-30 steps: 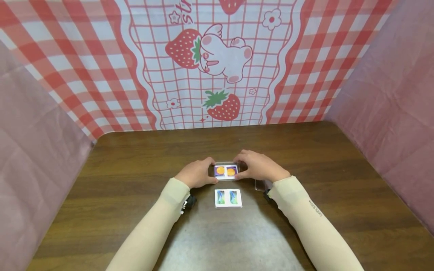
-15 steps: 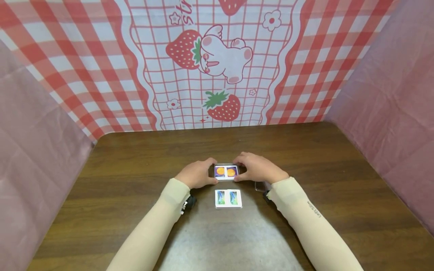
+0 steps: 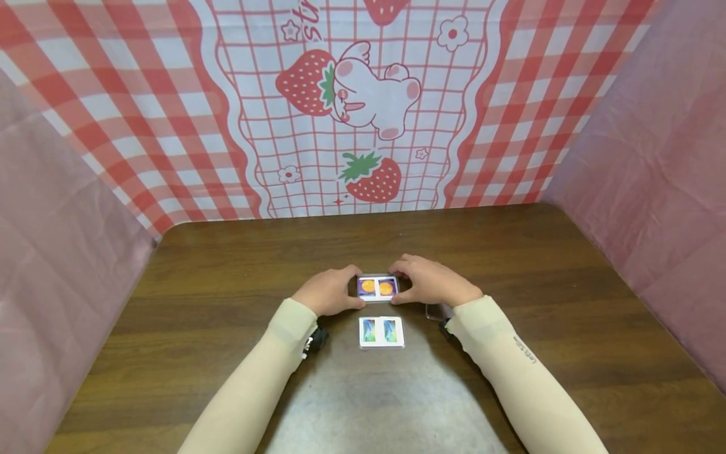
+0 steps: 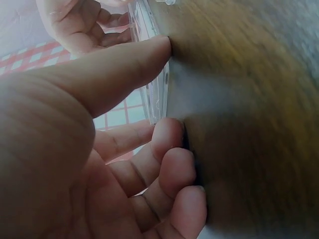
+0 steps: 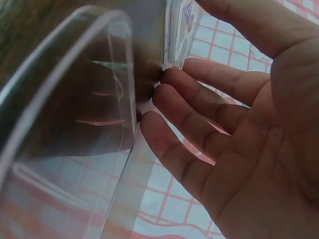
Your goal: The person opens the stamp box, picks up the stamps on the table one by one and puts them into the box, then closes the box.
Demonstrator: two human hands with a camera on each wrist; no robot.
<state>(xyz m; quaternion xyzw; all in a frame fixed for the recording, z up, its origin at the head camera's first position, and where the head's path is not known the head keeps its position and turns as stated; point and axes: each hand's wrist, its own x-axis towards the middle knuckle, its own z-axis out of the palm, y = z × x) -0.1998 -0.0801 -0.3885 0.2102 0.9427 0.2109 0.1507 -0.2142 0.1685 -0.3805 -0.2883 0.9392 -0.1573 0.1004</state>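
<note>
A flat clear plastic case (image 3: 378, 288) lies on the table, showing two cards with orange discs on purple. My left hand (image 3: 324, 292) grips its left end, thumb on the near edge and fingers at the far corner. At the opposite end, my right hand (image 3: 435, 281) holds it the same way. The left wrist view catches the case's layered clear edge (image 4: 158, 97) between thumb and fingers, whose tips are down at the tabletop. Closer to me sits a second clear case (image 3: 382, 332) with two blue-green pictures.
An empty-looking clear plastic cover (image 3: 437, 311) lies beneath my right wrist, large in the right wrist view. The brown wooden table (image 3: 227, 265) ends at a strawberry-print cloth (image 3: 374, 94) behind, with pink cloth (image 3: 652, 139) at the sides.
My right hand has come down slightly toward the table and the case's far clear edge sits a little lower. The left hand keeps its hold; the second case stays put.
</note>
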